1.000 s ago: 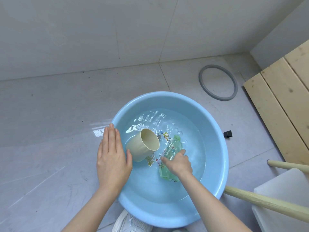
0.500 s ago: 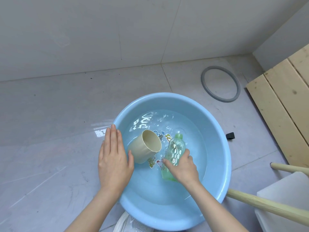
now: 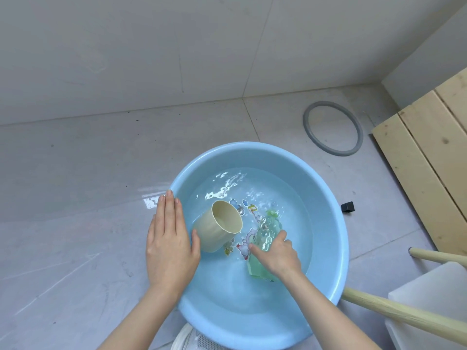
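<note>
- The bottle (image 3: pixel 267 229) lies on its side under the water in the right half of the basin (image 3: pixel 338 223), with its neck pointing toward the basin's far wall.
- The right hand (image 3: pixel 278 253) has its fingers curled round the bottle's lower body, the thumb on the side toward the basin's middle.
- The bottle is probably light, thin plastic. It would dent under a hard squeeze and be slippery when wet, so a hold round the mid-body, where the raised pattern gives some purchase, seems best.
- It is pale green and see-through, with a diamond pattern. Ripples blur the neck, so whether a cap is on cannot be told.
- The left hand (image 3: pixel 169 238) lies flat on the basin's left rim, fingers straight and together. Its thumb is against a beige cup (image 3: pixel 217 231) that sits tilted in the basin's left half.
</note>
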{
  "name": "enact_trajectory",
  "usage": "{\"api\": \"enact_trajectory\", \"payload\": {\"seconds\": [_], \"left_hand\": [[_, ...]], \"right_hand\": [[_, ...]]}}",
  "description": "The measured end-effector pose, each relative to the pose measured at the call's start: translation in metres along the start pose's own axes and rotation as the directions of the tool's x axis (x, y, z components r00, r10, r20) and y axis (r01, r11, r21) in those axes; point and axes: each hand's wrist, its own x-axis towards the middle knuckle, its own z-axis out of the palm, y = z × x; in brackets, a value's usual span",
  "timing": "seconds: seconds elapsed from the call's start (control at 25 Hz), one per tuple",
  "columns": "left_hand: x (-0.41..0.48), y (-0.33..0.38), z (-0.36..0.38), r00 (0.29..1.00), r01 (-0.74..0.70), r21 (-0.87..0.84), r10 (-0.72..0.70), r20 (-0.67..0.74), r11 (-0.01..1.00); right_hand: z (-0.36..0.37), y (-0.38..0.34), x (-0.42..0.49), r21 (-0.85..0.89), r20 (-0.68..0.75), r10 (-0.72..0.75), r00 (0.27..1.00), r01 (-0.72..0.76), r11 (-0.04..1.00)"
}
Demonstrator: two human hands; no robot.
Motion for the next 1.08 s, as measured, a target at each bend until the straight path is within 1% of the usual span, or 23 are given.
{"api": "enact_trajectory", "payload": {"seconds": [0.2,0.52,0.76,0.88,1.08], "left_hand": [[0.000,0.000,-0.001,1.000,0.007,-0.002,-0.007,0.015,1.000],[0.000,0.000,0.000,1.000,0.003,-0.004,-0.003,0.008,1.000],[-0.001,0.000,0.001,1.000,0.005,-0.009,-0.005,0.009,1.000],[0.000,-0.001,0.001,1.000,-0.001,-0.002,0.001,0.009,1.000],[0.000,0.000,0.000,1.000,0.006,-0.004,-0.006,0.020,1.000]], "right_hand": [[-0.002,-0.005,0.005,-0.028,0.014,0.021,1.000,-0.020,0.999],[-0.002,-0.003,0.002,-0.044,0.001,0.005,1.000,-0.005,0.999],[-0.004,0.003,-0.009,0.043,-0.001,-0.042,0.999,0.042,0.998],[-0.002,0.002,-0.012,0.033,0.015,-0.063,0.998,0.062,0.997],[0.008,0.001,-0.011,0.011,0.060,-0.008,0.998,0.008,1.000]]}}
